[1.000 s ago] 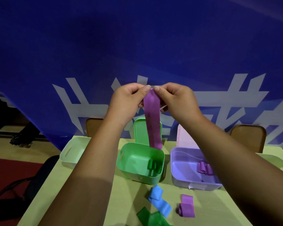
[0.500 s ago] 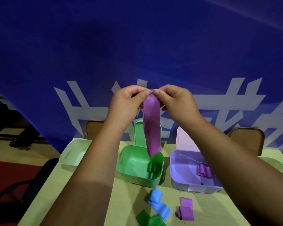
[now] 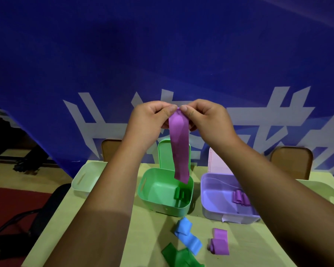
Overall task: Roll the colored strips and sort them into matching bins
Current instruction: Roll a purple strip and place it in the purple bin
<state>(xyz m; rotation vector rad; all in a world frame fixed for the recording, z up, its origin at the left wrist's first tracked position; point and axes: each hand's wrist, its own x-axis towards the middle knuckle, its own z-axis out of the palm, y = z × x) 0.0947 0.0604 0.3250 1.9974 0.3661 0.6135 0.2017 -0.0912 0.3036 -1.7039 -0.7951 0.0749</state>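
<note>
Both hands are raised above the table and pinch the top end of a purple strip (image 3: pixel 179 147), my left hand (image 3: pixel 150 122) on its left side, my right hand (image 3: pixel 206 120) on its right. The strip hangs straight down, its free end over the green bin (image 3: pixel 148 197), which holds rolled green strips (image 3: pixel 178 194). The purple bin (image 3: pixel 210 201) to the right holds rolled purple strips (image 3: pixel 240 197). Loose on the table near me lie a blue strip (image 3: pixel 187 236), a green strip (image 3: pixel 178 256) and a partly rolled purple strip (image 3: pixel 220 241).
A pale green bin (image 3: pixel 83 180) stands at the table's left edge, another pale bin (image 3: pixel 324 191) at the right. Green and pink lids lean upright behind the bins. Two wooden chair backs and a blue banner lie beyond the table. A dark chair stands at the left.
The hanging part of the purple strip has grown shorter as its top end gathers between my fingers. Its free end has risen from the green bin's far rim.
</note>
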